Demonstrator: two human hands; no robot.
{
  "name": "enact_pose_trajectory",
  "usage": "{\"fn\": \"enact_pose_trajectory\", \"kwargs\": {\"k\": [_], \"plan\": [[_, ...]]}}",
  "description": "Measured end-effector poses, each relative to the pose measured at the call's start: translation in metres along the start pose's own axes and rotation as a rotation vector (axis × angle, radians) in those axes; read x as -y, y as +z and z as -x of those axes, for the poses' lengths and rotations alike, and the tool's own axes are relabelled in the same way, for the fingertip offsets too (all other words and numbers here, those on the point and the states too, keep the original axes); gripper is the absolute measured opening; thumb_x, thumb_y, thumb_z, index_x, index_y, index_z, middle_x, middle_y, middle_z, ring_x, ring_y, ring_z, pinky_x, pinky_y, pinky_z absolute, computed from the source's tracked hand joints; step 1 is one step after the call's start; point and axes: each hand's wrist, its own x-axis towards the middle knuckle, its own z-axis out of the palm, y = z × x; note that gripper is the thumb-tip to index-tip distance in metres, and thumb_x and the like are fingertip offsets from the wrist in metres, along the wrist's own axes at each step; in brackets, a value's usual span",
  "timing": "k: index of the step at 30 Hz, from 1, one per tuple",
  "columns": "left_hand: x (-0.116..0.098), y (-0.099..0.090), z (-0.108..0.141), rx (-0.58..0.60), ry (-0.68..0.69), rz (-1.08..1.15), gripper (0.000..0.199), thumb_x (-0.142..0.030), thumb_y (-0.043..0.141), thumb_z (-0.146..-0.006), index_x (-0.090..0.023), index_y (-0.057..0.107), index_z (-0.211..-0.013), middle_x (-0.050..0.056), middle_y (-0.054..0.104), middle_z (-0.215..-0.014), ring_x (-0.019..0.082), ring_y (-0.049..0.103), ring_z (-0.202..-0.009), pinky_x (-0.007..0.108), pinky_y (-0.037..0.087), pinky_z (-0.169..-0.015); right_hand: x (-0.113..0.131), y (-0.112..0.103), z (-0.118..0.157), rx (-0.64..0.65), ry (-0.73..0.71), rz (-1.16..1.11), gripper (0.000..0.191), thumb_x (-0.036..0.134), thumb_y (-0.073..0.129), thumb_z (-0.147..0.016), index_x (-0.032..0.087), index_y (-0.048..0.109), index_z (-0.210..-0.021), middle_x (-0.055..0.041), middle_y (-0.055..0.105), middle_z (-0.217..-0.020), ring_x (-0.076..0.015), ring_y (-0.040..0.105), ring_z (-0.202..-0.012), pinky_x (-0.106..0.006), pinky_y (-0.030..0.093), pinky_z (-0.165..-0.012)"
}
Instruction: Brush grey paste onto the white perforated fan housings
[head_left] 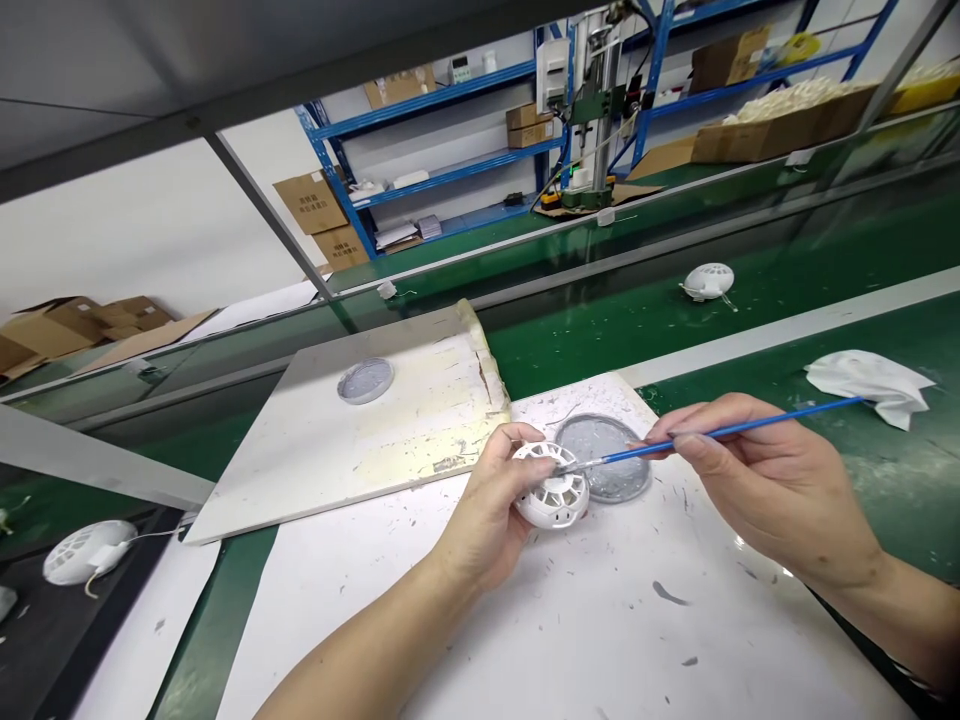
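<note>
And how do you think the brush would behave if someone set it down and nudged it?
The brush would probably stay stiff, as its long blue handle runs straight. It looks slender, so likely light. The handle seems round, so it may well roll.

The round white plastic part with a slotted face (553, 490) is tilted upward, held above the paint-flecked white paper (525, 610); the thin blue-handled brush (720, 432) slants, its tip at the slots.

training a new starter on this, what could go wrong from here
The brush tip sits right at the openings of the white part, so a slip might put grey paint inside. The left hand has fingers close to the bristles and could smear wet paint. The round dish lies just behind the part and might get knocked.
</note>
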Motion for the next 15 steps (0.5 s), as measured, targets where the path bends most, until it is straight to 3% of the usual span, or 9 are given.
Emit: {"fn": "enact_pose_trajectory", "kwargs": {"k": [3,9,15], "plan": [[0.002,-0.001,0.000,0.010,0.015,0.001,0.033,-0.015,0.065,-0.076,-0.024,0.044,-0.100,0.001,0.062,-0.090,0.017,0.064,-0.079,0.038,0.054,-0.077,-0.001,-0.001,0.000,0.004,-0.025,0.026,0.008,0.023,0.065,-0.089,0.029,0.068,-0.086,0.0029,0.069,-0.086,-0.0109,0.069,-0.082,-0.019,0.058,-0.076],[0.004,-0.001,-0.002,-0.005,0.058,-0.006,0.035,-0.009,0.064,-0.072,-0.024,0.045,-0.097,-0.001,0.060,-0.089,0.014,0.060,-0.074,0.024,0.044,-0.063,0.000,-0.003,-0.001,0.004,-0.080,0.044,0.011,0.020,0.064,-0.089,0.030,0.068,-0.087,0.0026,0.070,-0.085,-0.0130,0.069,-0.082,-0.023,0.058,-0.074],[0.003,0.000,-0.001,0.017,0.080,0.003,0.034,-0.008,0.061,-0.071,-0.024,0.045,-0.096,0.000,0.059,-0.092,0.015,0.060,-0.075,0.025,0.044,-0.063,0.012,-0.012,-0.001,-0.040,-0.154,0.074,0.013,0.020,0.064,-0.087,0.032,0.069,-0.087,0.0002,0.069,-0.083,-0.0213,0.070,-0.079,-0.037,0.059,-0.069]]}}
